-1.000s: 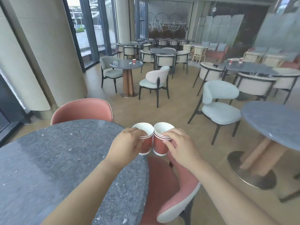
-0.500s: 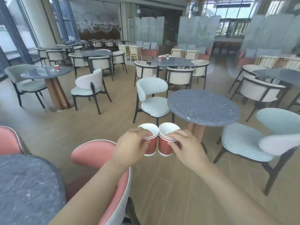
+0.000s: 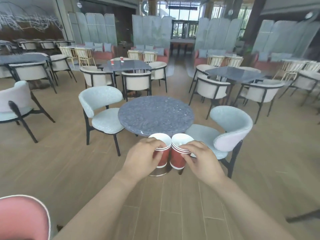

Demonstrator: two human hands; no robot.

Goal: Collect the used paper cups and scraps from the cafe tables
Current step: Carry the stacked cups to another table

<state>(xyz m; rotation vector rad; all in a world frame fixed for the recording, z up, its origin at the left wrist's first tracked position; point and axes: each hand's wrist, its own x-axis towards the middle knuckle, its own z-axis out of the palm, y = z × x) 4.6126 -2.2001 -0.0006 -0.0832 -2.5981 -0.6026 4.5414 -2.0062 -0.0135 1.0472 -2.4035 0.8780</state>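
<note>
Paper cup on the left [image 3: 164, 155], red with a white rim, is being gripped by the left hand [image 3: 143, 158], its fingers curling round the side. The right hand [image 3: 201, 161] is gripping a matching right cup [image 3: 176, 159] the same way. Both cups are touching at the rims, upright, in the air above the wooden floor [image 3: 72, 163], near the front edge of a round grey surface [image 3: 155, 115]. Pale chairs are standing left [image 3: 102, 108] and right [image 3: 230, 125] of it. Far back, two more red cups [image 3: 112, 62] are standing on a square dark surface [image 3: 131, 65].
</note>
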